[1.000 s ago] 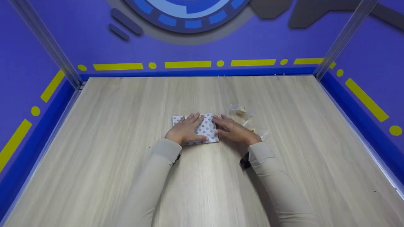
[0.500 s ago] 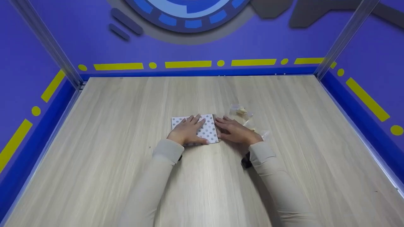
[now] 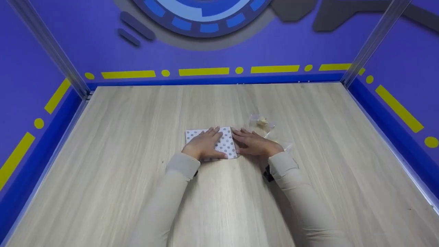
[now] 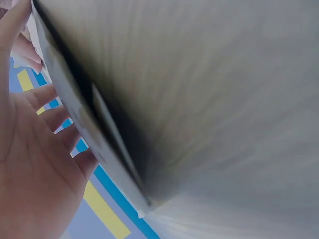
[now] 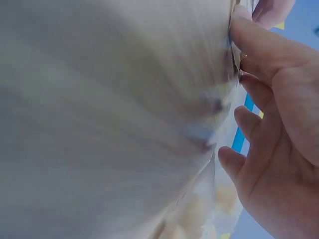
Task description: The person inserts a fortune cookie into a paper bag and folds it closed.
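A flat, rectangular packet [image 3: 227,140] with grey dots on white lies on the table. My left hand [image 3: 203,144] rests over its left half, fingers spread and thumb along the near edge. Seen low in the left wrist view, the packet [image 4: 84,117] is thin, with layers standing apart along its near edge. My right hand [image 3: 255,143] touches the packet's right edge with thumb and fingertips. In the right wrist view the right thumb [image 5: 246,27] lies against that edge, and the other fingers are gently bent.
Beyond and right of the right hand lies a clear plastic bag [image 3: 259,120] with a small pale beige item. Another clear bag [image 3: 286,145] lies partly behind the right hand. Blue-purple walls border the wooden table [image 3: 137,113] at the back and sides.
The right fingertips moved slightly off the packet's top to its right side, where a narrow brown strip came into view. The left hand stays on the packet, almost unmoved.
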{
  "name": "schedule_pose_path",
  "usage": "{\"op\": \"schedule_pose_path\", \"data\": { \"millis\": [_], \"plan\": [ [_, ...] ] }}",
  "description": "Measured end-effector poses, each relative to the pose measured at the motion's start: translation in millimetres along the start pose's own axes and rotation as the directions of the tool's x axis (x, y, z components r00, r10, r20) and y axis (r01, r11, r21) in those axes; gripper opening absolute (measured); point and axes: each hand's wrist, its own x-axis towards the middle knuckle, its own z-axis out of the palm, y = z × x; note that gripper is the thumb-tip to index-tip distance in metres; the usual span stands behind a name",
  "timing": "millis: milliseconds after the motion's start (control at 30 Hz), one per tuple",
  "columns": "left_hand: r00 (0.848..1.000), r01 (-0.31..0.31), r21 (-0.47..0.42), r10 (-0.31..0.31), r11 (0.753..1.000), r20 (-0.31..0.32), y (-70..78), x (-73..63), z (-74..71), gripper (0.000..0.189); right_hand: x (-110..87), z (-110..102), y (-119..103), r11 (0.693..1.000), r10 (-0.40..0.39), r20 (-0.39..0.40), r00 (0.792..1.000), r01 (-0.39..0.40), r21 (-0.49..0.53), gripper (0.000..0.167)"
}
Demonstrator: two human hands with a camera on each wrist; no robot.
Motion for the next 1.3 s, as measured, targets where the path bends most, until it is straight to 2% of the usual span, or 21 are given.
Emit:
{"op": "schedule_pose_path", "data": {
  "millis": [133,233,533,800,1100,1300],
  "plan": [
    [1.000,-0.006,-0.021,0.006,1.000,0.009,-1.4,1.0,-0.5,0.099,-0.4,0.9,1.6,1.000,0.008,0.011,1.000,-0.008,0.020,0.068],
    [1.000,-0.010,-0.026,0.010,1.000,0.019,-2.9,2.3,-0.4,0.101,-0.9,2.0,3.1,0.999,-0.017,-0.006,1.000,0.017,0.028,0.067],
    [1.000,-0.019,0.036,0.019,0.999,0.022,-1.8,5.5,3.7,0.104,-1.1,3.4,2.9,1.000,-0.010,-0.011,1.000,0.010,-0.009,0.068],
    [0.999,-0.010,0.052,0.008,0.999,0.038,0.4,5.7,3.7,0.103,-2.4,4.5,1.6,1.000,-0.011,0.000,1.000,0.011,-0.022,0.067],
    [0.997,-0.067,0.040,0.066,0.997,0.038,-0.6,7.9,0.9,0.100,-4.2,3.1,2.3,0.999,-0.021,0.006,1.000,0.022,-0.045,0.067],
    [0.995,-0.086,-0.004,0.086,0.996,0.053,-1.0,8.7,0.0,0.096,-3.2,3.4,2.1,0.999,-0.028,0.004,1.000,0.028,-0.044,0.067]
  ]
}}
